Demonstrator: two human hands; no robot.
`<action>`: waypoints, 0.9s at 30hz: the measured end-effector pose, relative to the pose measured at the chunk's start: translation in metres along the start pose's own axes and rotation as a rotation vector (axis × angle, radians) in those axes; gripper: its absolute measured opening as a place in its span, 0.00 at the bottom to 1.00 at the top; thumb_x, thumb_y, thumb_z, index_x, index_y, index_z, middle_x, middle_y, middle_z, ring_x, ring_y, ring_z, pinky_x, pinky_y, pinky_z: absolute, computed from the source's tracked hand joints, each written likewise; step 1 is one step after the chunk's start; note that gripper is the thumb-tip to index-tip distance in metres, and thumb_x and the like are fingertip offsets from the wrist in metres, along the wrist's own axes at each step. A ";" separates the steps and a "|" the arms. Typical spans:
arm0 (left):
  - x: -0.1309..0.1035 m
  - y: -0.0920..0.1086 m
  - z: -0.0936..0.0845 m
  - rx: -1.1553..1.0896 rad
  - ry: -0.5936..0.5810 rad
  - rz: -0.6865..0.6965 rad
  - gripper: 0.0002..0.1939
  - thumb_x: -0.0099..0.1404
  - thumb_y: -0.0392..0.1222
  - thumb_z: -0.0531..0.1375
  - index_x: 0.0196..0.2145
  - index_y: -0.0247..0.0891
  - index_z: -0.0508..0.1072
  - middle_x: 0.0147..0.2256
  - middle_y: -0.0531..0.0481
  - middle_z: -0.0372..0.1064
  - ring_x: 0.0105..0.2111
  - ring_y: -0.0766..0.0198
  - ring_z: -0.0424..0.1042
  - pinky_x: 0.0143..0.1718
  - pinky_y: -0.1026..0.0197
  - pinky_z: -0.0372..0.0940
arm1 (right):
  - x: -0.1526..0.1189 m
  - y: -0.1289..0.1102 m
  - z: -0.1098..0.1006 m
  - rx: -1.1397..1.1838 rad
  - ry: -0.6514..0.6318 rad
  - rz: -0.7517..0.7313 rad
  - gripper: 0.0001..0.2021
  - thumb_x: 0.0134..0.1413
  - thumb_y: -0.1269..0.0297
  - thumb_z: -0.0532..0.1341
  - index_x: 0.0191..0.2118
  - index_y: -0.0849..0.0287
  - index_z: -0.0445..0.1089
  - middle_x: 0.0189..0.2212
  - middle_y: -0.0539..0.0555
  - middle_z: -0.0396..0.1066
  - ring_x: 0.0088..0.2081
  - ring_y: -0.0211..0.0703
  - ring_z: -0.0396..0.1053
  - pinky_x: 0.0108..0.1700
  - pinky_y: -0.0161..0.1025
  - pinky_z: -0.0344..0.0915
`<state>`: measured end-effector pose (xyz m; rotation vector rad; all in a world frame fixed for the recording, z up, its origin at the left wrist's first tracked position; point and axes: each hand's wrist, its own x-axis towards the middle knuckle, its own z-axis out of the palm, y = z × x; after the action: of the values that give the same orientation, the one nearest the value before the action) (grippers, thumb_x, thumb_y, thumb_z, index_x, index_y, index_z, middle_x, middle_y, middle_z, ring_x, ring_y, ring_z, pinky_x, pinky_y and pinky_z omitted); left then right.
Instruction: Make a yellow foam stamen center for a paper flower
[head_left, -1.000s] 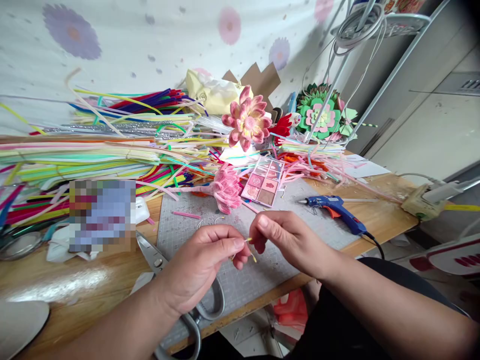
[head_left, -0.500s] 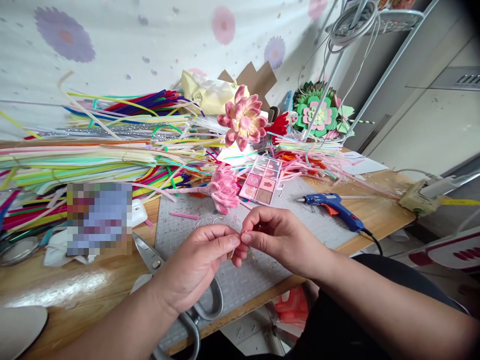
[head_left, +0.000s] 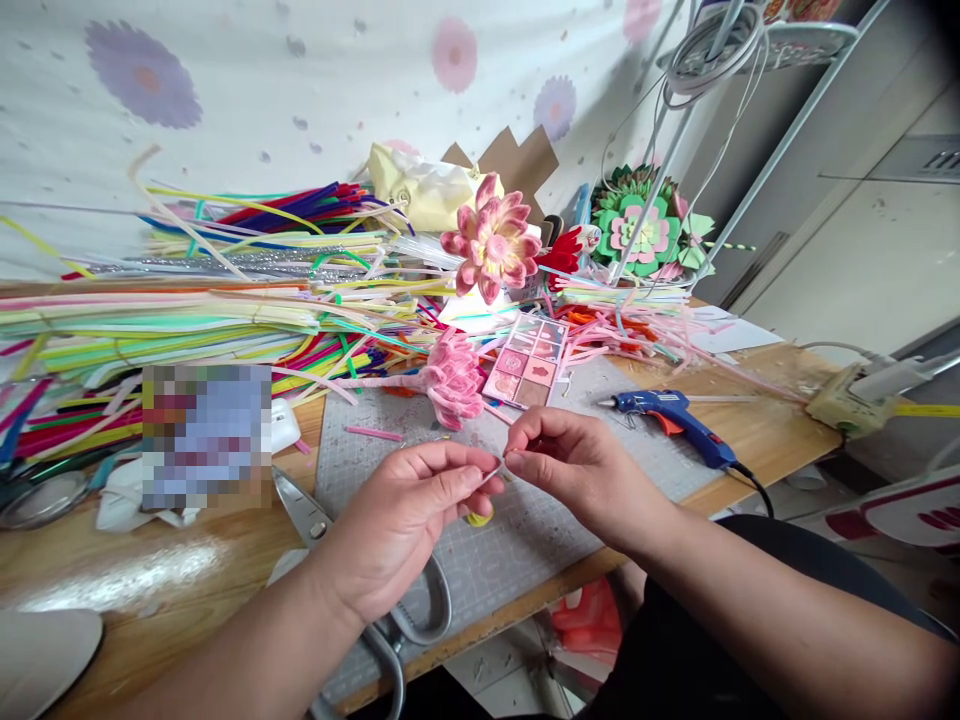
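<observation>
Above the grey cutting mat (head_left: 517, 555), my left hand (head_left: 401, 515) pinches a thin whitish strip (head_left: 493, 471) between thumb and index finger. My right hand (head_left: 574, 470) is closed in a pinch at the strip's far end; whatever lies between those fingertips is too small to name. Part of a yellow piece (head_left: 478, 519) shows just under my left fingers. Beyond the hands lies a pink pipe-cleaner flower (head_left: 454, 380), its stem pointing left. A makeup palette (head_left: 527, 362) with pink and brown pans sits beside it. Large scissors (head_left: 304, 512) lie partly beneath my left forearm.
A blue glue gun (head_left: 679, 420) rests at the right, near a power strip (head_left: 851, 400). Bundles of coloured pipe cleaners (head_left: 180, 325) fill the back left. A pink-and-yellow flower (head_left: 495, 243) stands behind the palette. The table's front edge (head_left: 465, 645) runs below my hands.
My fingertips have moved slightly apart, and a thin whitish strip now shows between them. The yellow piece beneath my left fingers has come into view. The camera view has shifted slightly.
</observation>
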<state>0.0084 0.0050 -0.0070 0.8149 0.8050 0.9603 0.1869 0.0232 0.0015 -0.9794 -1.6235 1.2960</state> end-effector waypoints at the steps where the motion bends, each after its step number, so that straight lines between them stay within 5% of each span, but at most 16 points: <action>1: 0.000 0.000 0.000 0.015 0.010 0.007 0.04 0.55 0.34 0.65 0.31 0.34 0.78 0.28 0.48 0.74 0.30 0.65 0.69 0.34 0.62 0.62 | 0.000 0.001 0.000 -0.010 -0.002 0.004 0.06 0.49 0.65 0.62 0.27 0.60 0.66 0.24 0.48 0.66 0.27 0.34 0.63 0.31 0.33 0.60; 6: 0.000 0.001 0.002 0.106 0.009 0.058 0.06 0.57 0.34 0.64 0.34 0.36 0.74 0.27 0.52 0.74 0.28 0.67 0.69 0.33 0.63 0.60 | -0.002 0.003 -0.004 -0.012 -0.067 0.074 0.03 0.46 0.70 0.62 0.30 0.60 0.68 0.27 0.49 0.68 0.31 0.37 0.64 0.34 0.36 0.61; 12: -0.002 0.002 0.000 0.249 -0.017 0.073 0.06 0.59 0.35 0.62 0.35 0.39 0.68 0.27 0.54 0.74 0.29 0.66 0.70 0.33 0.64 0.60 | -0.003 0.008 -0.005 0.332 -0.170 0.082 0.19 0.42 0.74 0.59 0.44 0.57 0.70 0.45 0.54 0.69 0.46 0.44 0.66 0.47 0.43 0.62; 18: -0.003 0.003 -0.001 0.306 -0.033 0.071 0.07 0.61 0.35 0.61 0.36 0.38 0.65 0.27 0.54 0.75 0.28 0.68 0.70 0.32 0.65 0.60 | 0.001 0.012 -0.008 0.375 0.048 -0.002 0.04 0.48 0.70 0.63 0.33 0.60 0.69 0.35 0.52 0.70 0.39 0.39 0.68 0.44 0.40 0.63; 24: 0.000 0.001 -0.002 0.305 -0.061 0.087 0.09 0.60 0.37 0.62 0.34 0.39 0.63 0.24 0.58 0.72 0.26 0.71 0.69 0.31 0.67 0.60 | -0.002 0.011 0.000 0.351 -0.316 0.080 0.25 0.46 0.63 0.68 0.49 0.58 0.61 0.41 0.54 0.68 0.39 0.40 0.70 0.42 0.41 0.66; 27: 0.000 0.001 -0.003 0.359 -0.054 0.093 0.08 0.61 0.36 0.61 0.34 0.39 0.62 0.23 0.58 0.72 0.25 0.70 0.69 0.31 0.66 0.60 | -0.001 0.017 0.005 0.314 -0.291 0.087 0.24 0.43 0.61 0.70 0.45 0.60 0.62 0.34 0.50 0.67 0.32 0.35 0.69 0.36 0.36 0.65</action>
<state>0.0057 0.0063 -0.0076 1.1921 0.9124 0.8830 0.1845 0.0231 -0.0157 -0.6998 -1.5360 1.7562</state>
